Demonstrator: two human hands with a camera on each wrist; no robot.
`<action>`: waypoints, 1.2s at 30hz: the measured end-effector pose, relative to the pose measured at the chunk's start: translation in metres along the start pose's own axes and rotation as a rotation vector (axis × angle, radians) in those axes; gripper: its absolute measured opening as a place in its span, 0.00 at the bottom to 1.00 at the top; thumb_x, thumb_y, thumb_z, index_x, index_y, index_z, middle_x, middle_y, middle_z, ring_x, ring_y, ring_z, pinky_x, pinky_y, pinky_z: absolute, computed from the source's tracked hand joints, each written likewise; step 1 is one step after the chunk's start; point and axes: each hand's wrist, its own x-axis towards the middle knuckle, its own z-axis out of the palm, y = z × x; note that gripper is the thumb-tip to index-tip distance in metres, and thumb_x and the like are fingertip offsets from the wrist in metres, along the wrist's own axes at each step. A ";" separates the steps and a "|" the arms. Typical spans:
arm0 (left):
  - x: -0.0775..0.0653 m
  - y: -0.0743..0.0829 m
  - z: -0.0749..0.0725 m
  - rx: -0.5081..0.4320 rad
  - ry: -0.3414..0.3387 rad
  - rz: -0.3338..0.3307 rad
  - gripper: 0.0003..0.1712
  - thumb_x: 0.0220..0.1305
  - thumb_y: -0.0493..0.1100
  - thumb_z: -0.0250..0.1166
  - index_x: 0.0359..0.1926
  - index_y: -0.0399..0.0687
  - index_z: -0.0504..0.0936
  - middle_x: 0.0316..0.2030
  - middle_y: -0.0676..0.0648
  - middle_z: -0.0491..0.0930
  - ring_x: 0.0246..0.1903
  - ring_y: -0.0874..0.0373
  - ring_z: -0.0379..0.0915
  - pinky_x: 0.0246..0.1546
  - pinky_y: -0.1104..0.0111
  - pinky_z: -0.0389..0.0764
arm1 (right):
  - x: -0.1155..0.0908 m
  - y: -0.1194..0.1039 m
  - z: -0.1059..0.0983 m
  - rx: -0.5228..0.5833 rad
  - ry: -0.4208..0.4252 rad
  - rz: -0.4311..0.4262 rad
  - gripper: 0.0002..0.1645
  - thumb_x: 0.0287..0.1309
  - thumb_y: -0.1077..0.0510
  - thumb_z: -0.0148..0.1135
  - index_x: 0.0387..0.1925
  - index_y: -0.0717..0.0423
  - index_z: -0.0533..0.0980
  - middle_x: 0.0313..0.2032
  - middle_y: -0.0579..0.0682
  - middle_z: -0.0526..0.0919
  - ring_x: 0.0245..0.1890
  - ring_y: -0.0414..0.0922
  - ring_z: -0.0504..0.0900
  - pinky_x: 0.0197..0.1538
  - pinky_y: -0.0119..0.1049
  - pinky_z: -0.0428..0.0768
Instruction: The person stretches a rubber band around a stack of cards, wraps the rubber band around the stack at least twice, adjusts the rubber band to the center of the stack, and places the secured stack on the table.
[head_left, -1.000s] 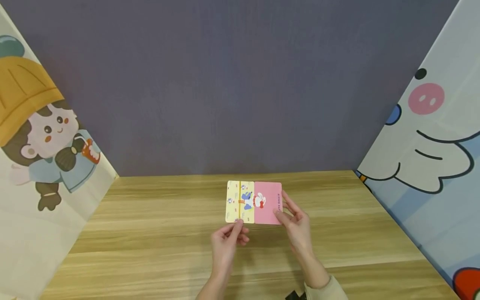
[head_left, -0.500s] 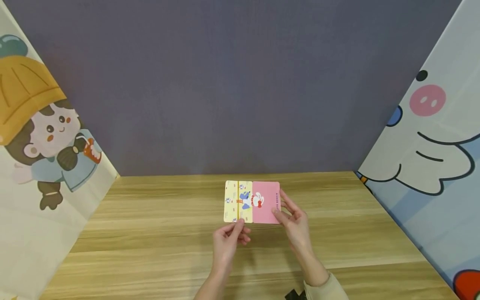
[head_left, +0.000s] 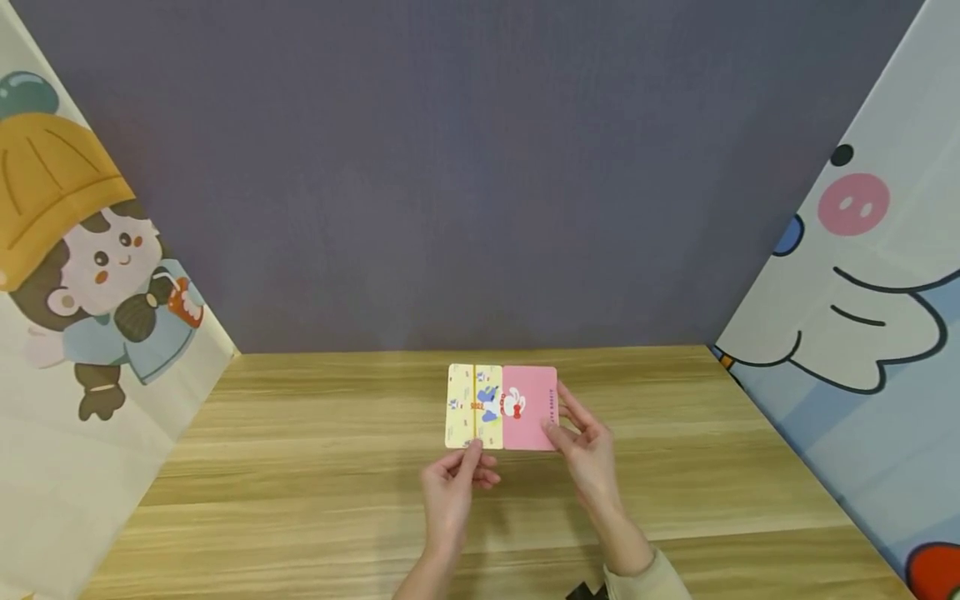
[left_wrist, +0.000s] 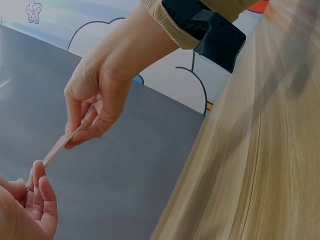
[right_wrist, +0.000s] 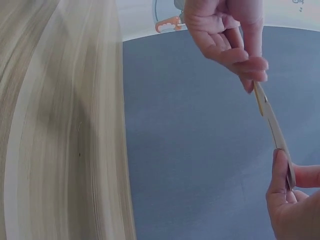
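Note:
A thin booklet [head_left: 530,429] is held up in front of me, its cover facing me with a pink right part and a pale yellow left part. Cartoon animals are printed across the middle, and a narrow yellow band [head_left: 475,392] runs down the yellow part. My left hand [head_left: 450,492] pinches the bottom edge near that band, thumb in front. At the lower right, my right hand [head_left: 592,458] grips the pink part between thumb and fingers. In the right wrist view the booklet [right_wrist: 275,127] shows edge-on between both hands, above the table.
The wood-grain table [head_left: 300,475] lies below, meeting a dark grey panel [head_left: 480,183] at the back. Side panels with cartoon prints stand at the left [head_left: 52,450] and right [head_left: 900,350]. A black wrist device [left_wrist: 215,37] sits at the right sleeve.
The booklet and both hands have shifted slightly left in the head view. Both grips look the same.

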 end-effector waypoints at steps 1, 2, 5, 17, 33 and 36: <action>0.000 -0.001 0.001 0.001 -0.002 0.003 0.20 0.55 0.50 0.62 0.33 0.34 0.81 0.25 0.36 0.79 0.19 0.41 0.76 0.20 0.56 0.79 | -0.003 -0.016 0.010 -0.003 0.012 0.012 0.35 0.49 0.70 0.60 0.60 0.60 0.62 0.42 0.60 0.75 0.37 0.52 0.80 0.38 0.38 0.79; -0.001 -0.002 0.002 0.006 -0.005 0.005 0.20 0.55 0.50 0.62 0.33 0.34 0.81 0.25 0.37 0.79 0.20 0.41 0.76 0.20 0.56 0.79 | -0.006 -0.029 0.020 -0.013 0.029 0.030 0.35 0.48 0.70 0.60 0.60 0.60 0.63 0.41 0.59 0.75 0.36 0.51 0.81 0.38 0.38 0.79; -0.002 -0.004 0.006 0.010 -0.020 -0.008 0.19 0.55 0.50 0.62 0.32 0.35 0.81 0.25 0.37 0.80 0.20 0.42 0.76 0.21 0.56 0.79 | -0.010 -0.054 0.039 -0.061 0.080 0.114 0.34 0.48 0.72 0.58 0.59 0.63 0.62 0.40 0.57 0.75 0.34 0.47 0.81 0.38 0.36 0.79; -0.025 0.063 0.028 0.087 -0.144 0.001 0.16 0.59 0.45 0.59 0.32 0.32 0.80 0.24 0.39 0.80 0.18 0.53 0.76 0.20 0.64 0.80 | -0.009 -0.057 0.039 -0.063 0.131 0.170 0.35 0.47 0.77 0.56 0.59 0.62 0.63 0.37 0.52 0.77 0.33 0.46 0.82 0.37 0.36 0.80; -0.039 0.148 0.030 0.314 -0.308 -0.022 0.12 0.55 0.37 0.62 0.36 0.29 0.77 0.29 0.34 0.78 0.25 0.58 0.76 0.28 0.66 0.80 | -0.011 -0.053 0.033 -0.061 0.108 0.103 0.34 0.46 0.72 0.60 0.58 0.61 0.64 0.37 0.51 0.77 0.33 0.45 0.81 0.37 0.34 0.79; -0.035 0.154 0.029 0.341 -0.331 0.027 0.10 0.55 0.35 0.62 0.36 0.29 0.77 0.28 0.36 0.78 0.25 0.58 0.75 0.28 0.67 0.80 | -0.011 -0.045 0.027 -0.020 0.053 0.042 0.34 0.46 0.69 0.62 0.58 0.58 0.66 0.38 0.50 0.78 0.33 0.44 0.81 0.36 0.32 0.80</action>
